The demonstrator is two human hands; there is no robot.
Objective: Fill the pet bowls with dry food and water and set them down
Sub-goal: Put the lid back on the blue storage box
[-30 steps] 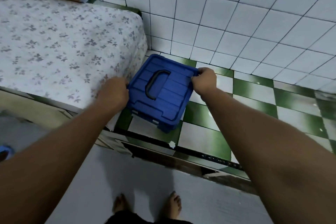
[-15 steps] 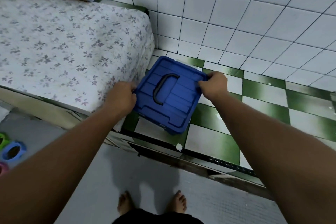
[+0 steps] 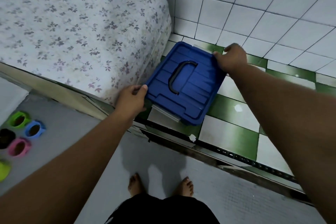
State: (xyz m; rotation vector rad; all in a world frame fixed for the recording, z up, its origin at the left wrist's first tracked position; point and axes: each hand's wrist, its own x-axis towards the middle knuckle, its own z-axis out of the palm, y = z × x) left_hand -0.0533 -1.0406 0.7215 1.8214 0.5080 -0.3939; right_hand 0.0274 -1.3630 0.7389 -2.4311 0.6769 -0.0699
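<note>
A clear storage box with a blue lid (image 3: 196, 85) and a black carry handle (image 3: 177, 76) hangs tilted above the green-and-white tiled floor, beside the bed. My left hand (image 3: 131, 99) grips its near-left edge, thumb on the lid. My right hand (image 3: 231, 58) grips the far-right edge. Several small pet bowls stand on the grey mat at the far left: a green bowl (image 3: 18, 119), a blue bowl (image 3: 34, 130), a pink bowl (image 3: 19, 147), a black bowl (image 3: 6, 138) and a yellow-green one (image 3: 3, 170) cut by the frame edge. The green, blue and pink bowls hold something dark.
A bed with a floral sheet (image 3: 72, 23) fills the upper left. A white tiled wall (image 3: 254, 5) rises behind. A dark metal door track (image 3: 227, 156) separates the grey mat (image 3: 181, 178) from the tiles. My bare feet stand on the mat below the box.
The view has tilted down and left, bringing the coloured bowls into sight. Both hands still hold the blue-lidded box, which has come a little nearer to me and the door track.
</note>
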